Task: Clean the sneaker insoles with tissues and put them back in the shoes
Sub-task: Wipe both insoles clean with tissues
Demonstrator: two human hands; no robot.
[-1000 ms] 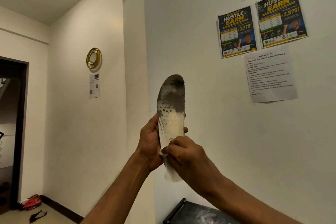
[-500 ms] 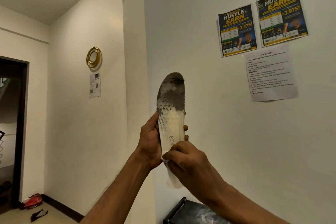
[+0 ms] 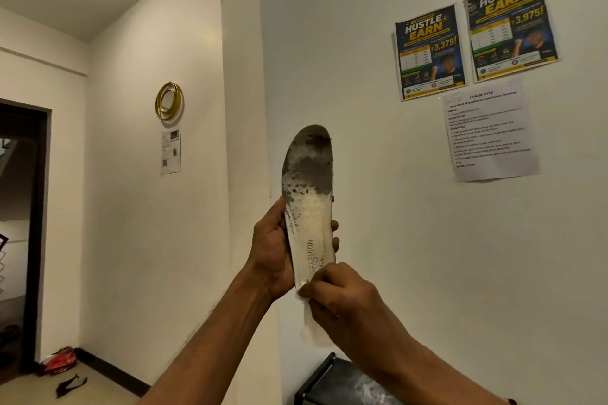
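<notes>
A white insole (image 3: 309,207) stands upright in front of the wall, its toe half stained dark grey and the word FASHION printed near the heel. My left hand (image 3: 274,250) grips it from behind at mid-length, thumb on the left edge and fingertips showing on the right edge. My right hand (image 3: 342,299) presses a white tissue (image 3: 312,329) against the heel end, fingers curled round it; the tissue hangs below the hand. The heel end is hidden by that hand. No shoes are in sight.
A dark rack top (image 3: 332,385) sits just below my hands. Posters (image 3: 477,36) and a printed sheet (image 3: 490,131) hang on the right wall. At the lower left, a doorway (image 3: 19,233), a red bag (image 3: 59,362) and a dark scrap (image 3: 70,383) on the floor.
My right hand with the tissue has slid down the insole towards the heel, uncovering the FASHION print. The left hand's grip is unchanged.
</notes>
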